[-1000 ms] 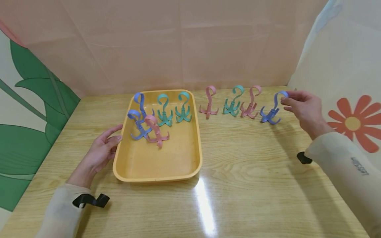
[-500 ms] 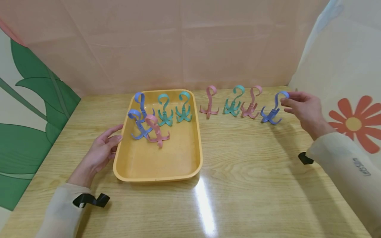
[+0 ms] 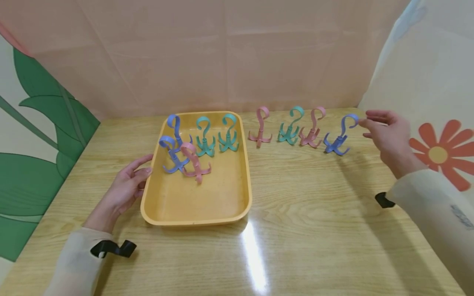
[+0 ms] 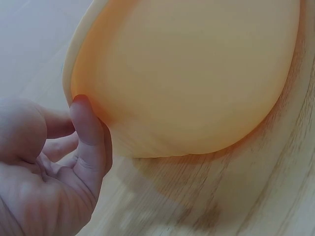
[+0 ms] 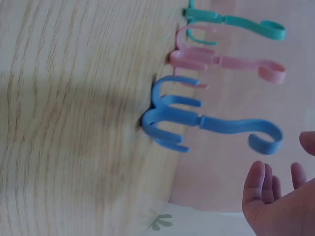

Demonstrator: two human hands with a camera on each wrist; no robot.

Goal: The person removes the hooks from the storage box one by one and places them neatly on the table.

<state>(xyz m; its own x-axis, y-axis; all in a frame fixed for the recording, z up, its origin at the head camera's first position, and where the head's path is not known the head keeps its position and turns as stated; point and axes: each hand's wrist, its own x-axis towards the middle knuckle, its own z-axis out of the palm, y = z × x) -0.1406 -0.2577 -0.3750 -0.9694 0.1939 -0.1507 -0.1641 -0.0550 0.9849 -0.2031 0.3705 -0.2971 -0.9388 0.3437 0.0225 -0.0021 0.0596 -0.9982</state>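
Observation:
A yellow plastic tray [image 3: 207, 201] is on the left side of the table. My left hand [image 3: 127, 187] grips its left rim; the left wrist view shows the curled fingers [image 4: 91, 125] at the edge. On the right, a blue rotating hanger hook [image 3: 338, 142] with four-way prongs stands upright on the table, its curl at the top. My right hand [image 3: 390, 137] is just right of that curl with its fingers spread and nothing held. In the right wrist view, a gap shows between the blue hook [image 5: 177, 118] and the right hand [image 5: 280, 201].
Left of the blue hook stand a pink hook [image 3: 312, 131], a green hook [image 3: 290, 129] and another pink hook [image 3: 260, 131]. Inside the tray are two green hooks [image 3: 228, 137], two blue hooks [image 3: 174, 158] and a pink hook [image 3: 196, 166]. A pink cloth wall [image 3: 222, 57] rises behind.
My right hand has let go of the blue hook's curl and drawn back to the right, fingers opening. The hook stays standing. The left hand and tray have not moved.

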